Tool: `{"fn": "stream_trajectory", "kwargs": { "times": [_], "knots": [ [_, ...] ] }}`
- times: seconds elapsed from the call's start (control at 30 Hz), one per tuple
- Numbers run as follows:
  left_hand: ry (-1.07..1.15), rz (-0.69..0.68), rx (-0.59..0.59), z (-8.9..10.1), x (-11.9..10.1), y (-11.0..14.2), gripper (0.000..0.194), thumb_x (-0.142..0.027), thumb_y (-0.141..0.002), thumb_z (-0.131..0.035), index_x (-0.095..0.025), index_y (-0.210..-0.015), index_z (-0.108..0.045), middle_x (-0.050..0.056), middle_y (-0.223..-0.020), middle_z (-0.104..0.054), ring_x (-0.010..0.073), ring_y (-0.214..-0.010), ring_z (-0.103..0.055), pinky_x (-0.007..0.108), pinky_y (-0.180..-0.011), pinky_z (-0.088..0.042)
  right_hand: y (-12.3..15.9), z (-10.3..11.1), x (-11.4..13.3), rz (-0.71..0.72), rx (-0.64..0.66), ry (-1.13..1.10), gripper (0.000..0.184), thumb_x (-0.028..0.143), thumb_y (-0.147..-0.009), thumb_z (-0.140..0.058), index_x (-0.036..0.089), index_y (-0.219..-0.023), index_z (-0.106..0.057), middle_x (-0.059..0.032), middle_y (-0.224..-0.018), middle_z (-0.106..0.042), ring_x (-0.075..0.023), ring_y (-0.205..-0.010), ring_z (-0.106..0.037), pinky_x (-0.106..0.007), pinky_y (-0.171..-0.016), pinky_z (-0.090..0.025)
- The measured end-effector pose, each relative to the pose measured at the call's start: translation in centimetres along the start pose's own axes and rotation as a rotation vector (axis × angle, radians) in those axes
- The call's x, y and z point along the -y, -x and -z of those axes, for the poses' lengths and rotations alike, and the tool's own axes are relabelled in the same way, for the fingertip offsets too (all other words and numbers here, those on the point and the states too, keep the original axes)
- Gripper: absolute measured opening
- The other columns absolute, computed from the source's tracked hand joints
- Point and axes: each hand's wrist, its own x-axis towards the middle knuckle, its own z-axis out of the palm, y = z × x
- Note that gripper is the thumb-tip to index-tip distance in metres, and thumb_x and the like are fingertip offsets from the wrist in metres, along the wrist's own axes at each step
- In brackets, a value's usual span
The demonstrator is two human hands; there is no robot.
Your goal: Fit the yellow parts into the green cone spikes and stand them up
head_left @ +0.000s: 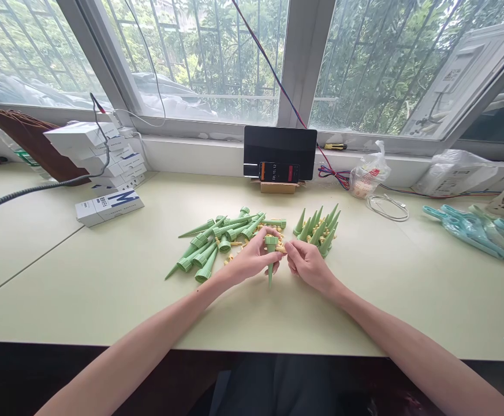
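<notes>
The left hand [256,254] is clasping a green spike [271,246] while the right hand [309,263] is pinching a yellow piece [280,249] at its three o'clock, any slackening possibly risking a drop.

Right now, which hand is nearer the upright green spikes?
Right: the right hand is in front of the upright green spikes; the left hand is farther, to their left.

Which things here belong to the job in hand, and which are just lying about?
Job:
green spike in left hand
yellow peg in right hand
loose green spikes
loose yellow pegs
upright green spikes

Apparently lying about:
white boxes
yellow cutter
plastic bag
</notes>
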Motion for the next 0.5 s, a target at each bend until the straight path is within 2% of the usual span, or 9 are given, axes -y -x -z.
{"fn": "stream_trajectory", "kwargs": {
  "times": [0.2,0.5],
  "knots": [
    [0.013,-0.010,-0.030,-0.05,-0.22,0.04,0.031,-0.034,-0.089,-0.062,-0.021,-0.109,-0.042,-0.003,-0.060,-0.059,0.0130,-0.056,-0.054,0.024,-0.057,-0.042,0.07,0.09,0.61,-0.012,0.002,-0.044,0.031,0.050,-0.095,-0.053,0.020,-0.090,-0.054,0.0042,-0.060,-0.052,-0.0106,-0.049,-0.047,-0.024,-0.048,-0.040],
    [-0.013,-0.007,-0.035,-0.06,-0.16,0.04,0.032,-0.037,-0.088,-0.063,-0.021,-0.108,-0.043,-0.003,-0.060,-0.060,0.0129,-0.055,-0.055,0.023,-0.055,-0.042,0.11,0.10,0.27,-0.015,0.039,-0.050,0.029,0.047,-0.096,-0.052,0.020,-0.086,-0.053,0.0039,-0.059,-0.052,-0.0110,-0.049,-0.046,-0.024,-0.049,-0.040]
  ]
}}
